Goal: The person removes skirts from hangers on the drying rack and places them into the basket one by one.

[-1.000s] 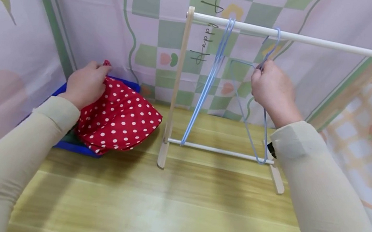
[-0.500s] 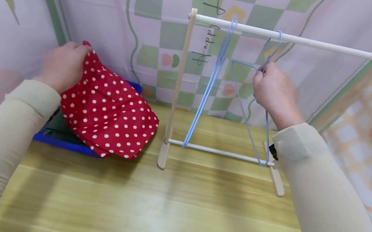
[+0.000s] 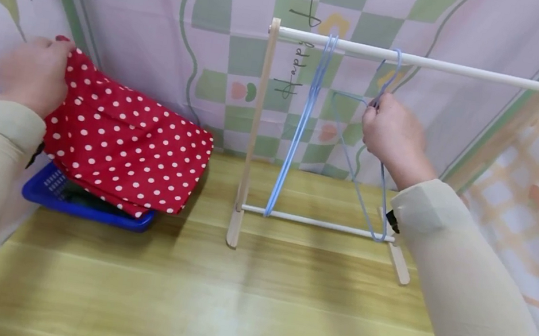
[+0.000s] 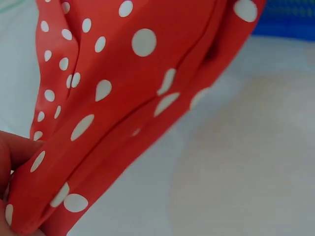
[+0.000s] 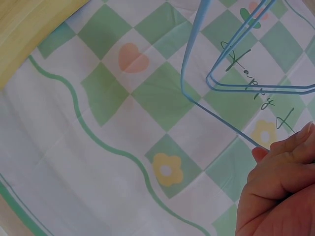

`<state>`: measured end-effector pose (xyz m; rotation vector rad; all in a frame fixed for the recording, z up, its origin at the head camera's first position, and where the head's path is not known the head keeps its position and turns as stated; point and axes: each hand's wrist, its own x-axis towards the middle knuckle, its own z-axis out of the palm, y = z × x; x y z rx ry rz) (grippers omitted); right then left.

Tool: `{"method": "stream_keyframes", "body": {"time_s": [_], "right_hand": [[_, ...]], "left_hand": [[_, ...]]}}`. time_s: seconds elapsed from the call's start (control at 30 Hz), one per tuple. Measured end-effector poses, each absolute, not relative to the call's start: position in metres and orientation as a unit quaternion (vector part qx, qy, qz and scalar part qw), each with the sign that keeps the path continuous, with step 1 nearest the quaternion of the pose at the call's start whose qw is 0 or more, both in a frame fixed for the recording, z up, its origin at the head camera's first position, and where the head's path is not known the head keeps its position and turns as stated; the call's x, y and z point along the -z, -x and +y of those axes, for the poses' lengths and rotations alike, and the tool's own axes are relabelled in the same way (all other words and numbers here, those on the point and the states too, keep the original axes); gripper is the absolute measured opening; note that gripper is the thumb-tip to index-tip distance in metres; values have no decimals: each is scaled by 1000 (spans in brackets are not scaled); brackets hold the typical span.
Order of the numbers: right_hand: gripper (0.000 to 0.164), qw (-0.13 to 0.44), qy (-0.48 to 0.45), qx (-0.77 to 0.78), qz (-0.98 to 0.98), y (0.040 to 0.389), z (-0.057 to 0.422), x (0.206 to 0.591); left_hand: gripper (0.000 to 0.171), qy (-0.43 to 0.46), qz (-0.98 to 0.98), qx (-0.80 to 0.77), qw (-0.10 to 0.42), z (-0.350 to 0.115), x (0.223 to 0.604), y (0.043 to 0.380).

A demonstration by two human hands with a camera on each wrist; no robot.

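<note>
My left hand (image 3: 34, 76) pinches one end of a red cloth garment with white polka dots (image 3: 122, 140), whose exact kind the folds hide. The cloth spreads to the right over a blue basket (image 3: 85, 212), and in the left wrist view its gathered end lies between thumb and fingers (image 4: 17, 152). On the rack, my right hand (image 3: 396, 137) grips a blue clothes hanger (image 3: 357, 190) just below its hook, which loops over the top bar. More blue hangers (image 3: 293, 148) hang together to the left of it, untouched.
The wooden rack has a white top rail (image 3: 462, 69) and a lower white rod (image 3: 314, 221). Dark green cloth (image 3: 87, 198) lies in the basket. A printed curtain (image 3: 146, 16) closes off the back and sides. The wooden tabletop (image 3: 228, 301) stretches in front.
My left hand has moved left and up, drawing the dotted cloth out flatter and uncovering more of the basket's front. The right hand keeps its grip on the hanger in about the same place.
</note>
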<state>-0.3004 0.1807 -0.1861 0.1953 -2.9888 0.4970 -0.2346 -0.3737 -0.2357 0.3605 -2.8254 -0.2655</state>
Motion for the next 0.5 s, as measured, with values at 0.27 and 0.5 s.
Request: {"method": "stream_keyframes", "body": {"time_s": [0.27, 0.5], "right_hand": [[50, 60, -60, -167, -982, 299, 184, 187], [47, 64, -58, -156, -984, 299, 186, 188]], "left_hand": [[63, -89, -985, 18, 148, -390, 251, 237], [71, -125, -986, -46, 104, -400, 264, 237]]}}
